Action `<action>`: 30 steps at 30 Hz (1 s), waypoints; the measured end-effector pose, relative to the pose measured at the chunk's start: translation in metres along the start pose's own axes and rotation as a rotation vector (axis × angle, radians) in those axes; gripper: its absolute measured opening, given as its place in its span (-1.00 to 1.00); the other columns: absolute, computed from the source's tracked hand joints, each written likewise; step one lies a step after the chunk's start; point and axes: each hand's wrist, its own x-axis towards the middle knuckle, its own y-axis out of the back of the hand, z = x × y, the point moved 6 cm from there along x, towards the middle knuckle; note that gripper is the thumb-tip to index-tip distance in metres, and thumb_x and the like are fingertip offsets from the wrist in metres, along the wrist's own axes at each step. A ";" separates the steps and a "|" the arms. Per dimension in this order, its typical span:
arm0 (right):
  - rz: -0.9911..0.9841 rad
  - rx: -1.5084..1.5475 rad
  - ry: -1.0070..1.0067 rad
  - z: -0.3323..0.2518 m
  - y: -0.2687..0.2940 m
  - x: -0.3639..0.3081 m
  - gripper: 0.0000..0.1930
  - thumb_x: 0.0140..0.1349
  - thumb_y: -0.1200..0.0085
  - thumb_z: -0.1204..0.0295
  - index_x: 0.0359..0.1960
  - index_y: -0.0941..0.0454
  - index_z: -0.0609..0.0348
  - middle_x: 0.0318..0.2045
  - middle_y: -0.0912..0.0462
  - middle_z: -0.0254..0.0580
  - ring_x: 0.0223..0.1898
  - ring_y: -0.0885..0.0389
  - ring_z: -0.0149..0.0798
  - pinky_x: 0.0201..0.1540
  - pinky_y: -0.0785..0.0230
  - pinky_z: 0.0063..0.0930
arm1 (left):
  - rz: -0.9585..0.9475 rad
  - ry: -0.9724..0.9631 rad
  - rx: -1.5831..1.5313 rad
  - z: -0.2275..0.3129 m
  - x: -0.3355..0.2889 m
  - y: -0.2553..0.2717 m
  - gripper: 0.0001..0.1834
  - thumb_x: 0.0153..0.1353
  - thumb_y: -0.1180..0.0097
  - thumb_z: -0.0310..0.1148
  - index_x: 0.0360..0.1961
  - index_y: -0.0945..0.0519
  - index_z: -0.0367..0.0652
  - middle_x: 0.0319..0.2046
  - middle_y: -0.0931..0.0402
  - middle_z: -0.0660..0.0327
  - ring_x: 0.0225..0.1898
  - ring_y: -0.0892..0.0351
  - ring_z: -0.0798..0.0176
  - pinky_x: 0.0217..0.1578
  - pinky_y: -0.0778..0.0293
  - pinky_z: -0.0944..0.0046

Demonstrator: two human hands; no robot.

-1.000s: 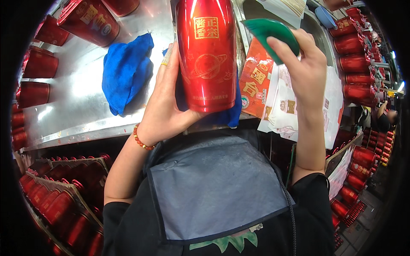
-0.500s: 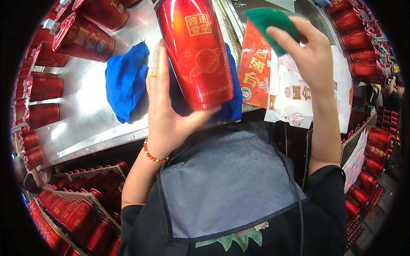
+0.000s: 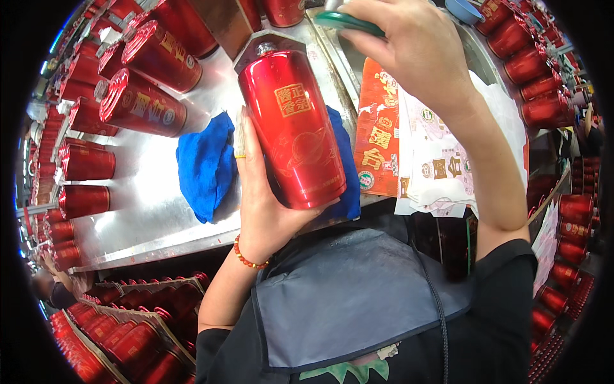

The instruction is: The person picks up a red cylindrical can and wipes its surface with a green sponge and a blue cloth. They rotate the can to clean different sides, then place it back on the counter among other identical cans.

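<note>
Head view first: nearest to us hangs a grey bib apron over a dark top, and just above it our left hand closes around the lower body of a glossy red metal-look cylindrical bottle with gold markings. We hold that bottle lifted, tilted slightly, above the near edge of the shiny steel worktable. Its small silvery neck shows bare at the top, so we judge it not yet capped or finished.

Behind the bottle, a crumpled blue cloth lies on the table, spreading to both sides of it. To the right of the bottle sit flat stacks of orange-red and white printed paper sheets. Up and right of the bottle, our right hand is curled over a flat green disc-shaped piece, gripping it by the rim.

Farther left of the bottle, many red cylindrical bottles of the same kind lie on the table. We cannot tell which are already handled, so plenty may remain.
</note>
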 end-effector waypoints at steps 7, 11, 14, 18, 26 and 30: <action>-0.039 0.223 0.002 0.014 -0.014 0.004 -0.80 0.19 -0.32 0.29 -0.18 -0.73 0.04 -0.39 -0.72 -0.22 -0.30 -0.71 -0.23 -0.18 -0.52 -0.37 | -0.030 0.011 -0.036 -0.003 0.000 0.000 0.50 -0.30 -0.72 -0.13 0.56 0.08 -0.30 0.56 0.08 -0.11 0.56 0.02 -0.11 0.51 0.01 0.00; -0.199 0.630 -0.055 -0.002 -0.030 -0.044 -0.80 0.13 -0.38 0.40 -0.21 -0.77 0.12 -0.40 -0.72 -0.19 -0.32 -0.69 -0.25 -0.16 -0.49 -0.42 | -0.096 0.051 -0.060 -0.006 0.000 -0.001 0.58 -0.26 -0.71 -0.06 0.56 0.23 -0.37 0.47 -0.02 -0.22 0.47 -0.12 -0.18 0.45 -0.07 -0.05; -0.073 0.411 -0.464 0.070 -0.022 -0.061 -0.79 0.15 -0.40 0.32 -0.23 -0.77 0.14 -0.41 -0.72 -0.27 -0.37 -0.65 -0.27 -0.15 -0.49 -0.40 | -0.146 0.108 -0.254 -0.030 -0.011 -0.004 0.59 -0.33 -0.72 0.06 0.55 0.13 -0.38 0.47 -0.06 -0.17 0.46 -0.13 -0.19 0.45 -0.04 -0.05; -0.107 0.606 -0.308 0.034 -0.017 -0.064 -0.73 0.15 -0.41 0.30 -0.16 -0.75 0.12 -0.35 -0.74 -0.16 -0.33 -0.71 -0.20 -0.17 -0.51 -0.38 | -0.340 0.106 -0.103 -0.050 -0.022 -0.007 0.46 -0.26 -0.67 0.10 0.50 -0.01 -0.36 0.46 -0.07 -0.17 0.46 -0.12 -0.22 0.47 0.05 -0.08; 0.054 0.660 -0.832 0.252 0.016 -0.075 -0.56 0.39 -0.22 0.23 0.23 -0.57 0.11 -0.22 -0.73 -0.33 -0.32 -0.69 -0.42 -0.26 -0.59 -0.46 | -0.163 0.062 0.225 -0.004 -0.024 -0.006 0.58 -0.25 -0.70 -0.02 0.55 0.22 -0.37 0.51 0.23 -0.39 0.52 0.12 -0.46 0.44 -0.06 -0.21; 0.320 0.729 -1.126 0.375 0.014 -0.116 -0.64 0.49 -0.06 0.16 0.06 -0.64 0.17 -0.25 -0.71 -0.29 -0.31 -0.66 -0.38 -0.28 -0.57 -0.31 | -0.136 0.036 0.199 -0.005 -0.020 -0.008 0.55 -0.21 -0.69 -0.08 0.56 0.24 -0.39 0.47 0.12 -0.39 0.46 -0.01 -0.47 0.41 -0.12 -0.18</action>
